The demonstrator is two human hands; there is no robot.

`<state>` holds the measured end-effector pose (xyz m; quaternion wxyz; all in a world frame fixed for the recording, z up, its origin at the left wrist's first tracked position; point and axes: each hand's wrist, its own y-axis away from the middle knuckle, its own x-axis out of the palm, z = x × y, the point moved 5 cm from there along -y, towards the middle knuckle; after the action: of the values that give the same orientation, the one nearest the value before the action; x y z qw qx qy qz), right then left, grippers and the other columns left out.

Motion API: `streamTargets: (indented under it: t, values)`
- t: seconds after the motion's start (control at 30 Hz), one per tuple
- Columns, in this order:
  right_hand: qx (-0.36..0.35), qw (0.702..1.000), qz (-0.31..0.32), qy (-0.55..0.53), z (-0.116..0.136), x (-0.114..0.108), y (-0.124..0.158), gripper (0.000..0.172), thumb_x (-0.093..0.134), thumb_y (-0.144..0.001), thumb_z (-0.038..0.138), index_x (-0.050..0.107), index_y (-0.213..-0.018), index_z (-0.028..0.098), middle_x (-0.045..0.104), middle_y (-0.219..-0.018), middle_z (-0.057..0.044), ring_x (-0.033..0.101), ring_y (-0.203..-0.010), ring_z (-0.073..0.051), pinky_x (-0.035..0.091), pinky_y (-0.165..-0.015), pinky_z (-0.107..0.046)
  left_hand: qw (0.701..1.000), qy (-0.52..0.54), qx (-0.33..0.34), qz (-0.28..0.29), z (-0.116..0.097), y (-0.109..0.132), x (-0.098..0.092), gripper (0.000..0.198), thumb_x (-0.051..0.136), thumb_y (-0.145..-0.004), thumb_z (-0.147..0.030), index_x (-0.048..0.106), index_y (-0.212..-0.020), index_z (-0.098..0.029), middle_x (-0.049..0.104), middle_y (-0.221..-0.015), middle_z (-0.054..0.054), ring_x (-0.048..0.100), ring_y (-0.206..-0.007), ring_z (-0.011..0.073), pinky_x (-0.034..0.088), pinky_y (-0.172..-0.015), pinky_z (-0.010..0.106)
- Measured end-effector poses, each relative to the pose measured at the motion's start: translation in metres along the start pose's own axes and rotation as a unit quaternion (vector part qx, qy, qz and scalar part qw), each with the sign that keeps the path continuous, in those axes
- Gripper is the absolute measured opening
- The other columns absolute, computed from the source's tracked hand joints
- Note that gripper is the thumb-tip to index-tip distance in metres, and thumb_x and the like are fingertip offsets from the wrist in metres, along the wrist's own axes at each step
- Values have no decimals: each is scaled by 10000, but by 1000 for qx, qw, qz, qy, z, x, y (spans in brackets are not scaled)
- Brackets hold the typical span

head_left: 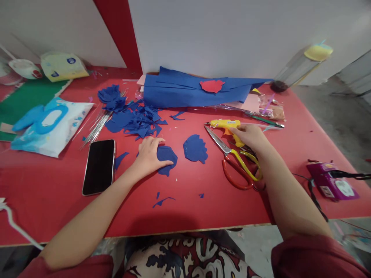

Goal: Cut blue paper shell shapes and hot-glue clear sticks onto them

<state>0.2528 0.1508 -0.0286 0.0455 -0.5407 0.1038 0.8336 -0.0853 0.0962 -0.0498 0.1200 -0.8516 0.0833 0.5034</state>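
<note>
My left hand (150,155) rests on the table with thumb and fingers apart. Its thumb touches a blue felt piece (167,157), partly under the hand. To the right lies a second blue felt piece (195,149) with a jagged edge and small pale dots along its left side. My right hand (249,137) is closed around the handle of a yellow glue gun (225,123), whose nozzle points left. Scissors (222,143) with one red and one yellow handle lie open just below the gun, partly hidden by the right arm.
Blue scraps (139,119) and thin wires (100,125) lie behind the left hand. A black phone (99,167) is by the left forearm. Blue felt (174,92) lies along the wall. At right sits a purple power block (332,180) with cables; a wipes pack (55,125) lies left.
</note>
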Motion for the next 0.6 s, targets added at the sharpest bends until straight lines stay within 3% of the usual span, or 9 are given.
streamTargets:
  t: [0.1, 0.2, 0.3, 0.37, 0.47, 0.6]
  values:
    - [-3, 992, -47, 114, 4, -7, 6, 364, 459, -795, 464, 644, -773, 152, 662, -762, -123, 609, -784, -266, 424, -647, -331, 1000, 10, -1, 5, -2, 0, -1, 662, 801, -541, -455, 488, -1063, -194, 540, -1073, 79, 499, -1050, 287, 392, -883, 464]
    - [-12, 980, -127, 155, 17, -16, 20, 417, 412, -831, 423, 624, -990, 102, 653, -965, -196, 583, -936, -332, 424, -769, -434, 999, 43, 11, -3, -5, 0, -4, 722, 822, -528, -403, 465, -1123, -204, 517, -1081, 69, 509, -1041, 269, 419, -879, 445]
    - [-117, 969, -157, 153, 46, -14, 42, 384, 382, -864, 379, 606, -1012, 104, 636, -1019, -200, 554, -1003, -342, 401, -844, -490, 996, 88, 34, -8, -8, -1, -7, 667, 814, -561, -337, 482, -1124, -203, 502, -1072, 59, 526, -1002, 229, 442, -886, 409]
    - [-218, 958, -131, 132, 68, -2, 59, 356, 374, -878, 350, 604, -1010, 113, 641, -1013, -178, 562, -1001, -313, 406, -873, -473, 992, 118, 37, -12, -8, -1, -8, 532, 759, -642, -294, 506, -1101, -203, 517, -1046, 49, 542, -963, 200, 451, -885, 390]
    - [-341, 934, -39, 102, 92, 26, 80, 338, 420, -870, 304, 595, -1052, 78, 630, -1077, -178, 567, -1024, -281, 423, -921, -426, 983, 185, 11, -16, -5, -1, -9, 345, 658, -733, -264, 537, -1049, -200, 571, -980, 38, 572, -915, 180, 465, -870, 374]
    - [-435, 896, 17, 88, 101, 55, 93, 371, 451, -868, 247, 544, -1168, 48, 550, -1254, -190, 488, -1190, -280, 369, -1035, -434, 965, 256, -44, -33, 0, -2, -10, 266, 642, -727, -305, 568, -950, -180, 615, -972, 52, 592, -924, 192, 461, -888, 386]
